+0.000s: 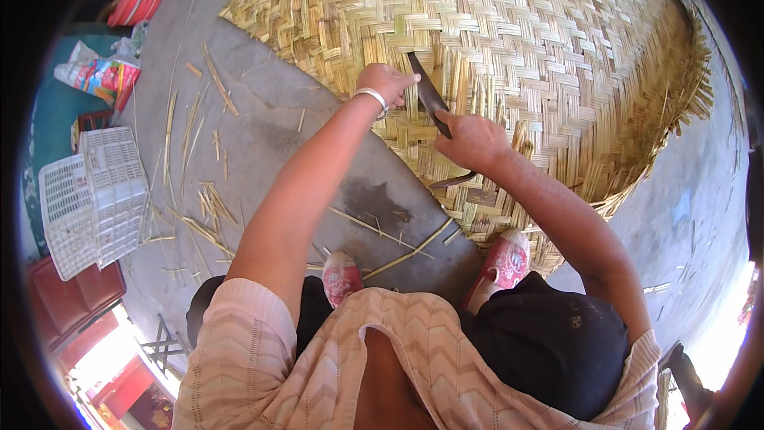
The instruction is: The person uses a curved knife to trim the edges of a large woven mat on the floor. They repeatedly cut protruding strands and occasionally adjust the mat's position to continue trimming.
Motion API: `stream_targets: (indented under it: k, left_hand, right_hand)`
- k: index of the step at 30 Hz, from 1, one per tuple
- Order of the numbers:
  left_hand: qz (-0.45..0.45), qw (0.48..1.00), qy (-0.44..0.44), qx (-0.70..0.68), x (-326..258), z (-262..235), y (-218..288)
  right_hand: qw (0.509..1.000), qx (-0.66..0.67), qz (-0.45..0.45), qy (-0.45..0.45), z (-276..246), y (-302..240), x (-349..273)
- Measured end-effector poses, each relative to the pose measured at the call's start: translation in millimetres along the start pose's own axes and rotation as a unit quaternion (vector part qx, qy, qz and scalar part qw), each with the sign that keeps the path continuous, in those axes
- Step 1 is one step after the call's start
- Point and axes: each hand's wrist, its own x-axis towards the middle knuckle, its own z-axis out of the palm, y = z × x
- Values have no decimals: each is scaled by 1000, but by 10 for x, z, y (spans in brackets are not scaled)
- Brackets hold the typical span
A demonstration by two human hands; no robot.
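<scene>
A large woven mat [549, 40] of pale yellow-green split strips lies in front of me, its near edge running diagonally towards my feet. My right hand [476, 143] is closed round a dark, flat metal tool [430, 95] shaped like a long blade. Its far tip lies at the weave, and a curved dark end comes out below my fist. Just left of that tip, my left hand [383, 85], with a pale bangle at the wrist, is closed low over the mat near its edge. What its fingers grip is hidden.
Loose strips [208, 219] are scattered over the grey concrete floor [270, 111]. White plastic crates [95, 195] stand at the left, below a colourful plastic bag [103, 76] and a red bucket [135, 2]. My red shoes [506, 261] are close to the mat's near corner. At right, the mat's edge curls upward.
</scene>
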Motion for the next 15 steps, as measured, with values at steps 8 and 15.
stream_targets:
  k: [8,15]
  left_hand:
    - [153,951,116,243,-116,71,-210]
    - [112,962,186,165,2,116,-158]
  right_hand:
    - [996,-85,-7,-27,-103,53,-301]
    - [987,152,-7,52,-85,459,-1037]
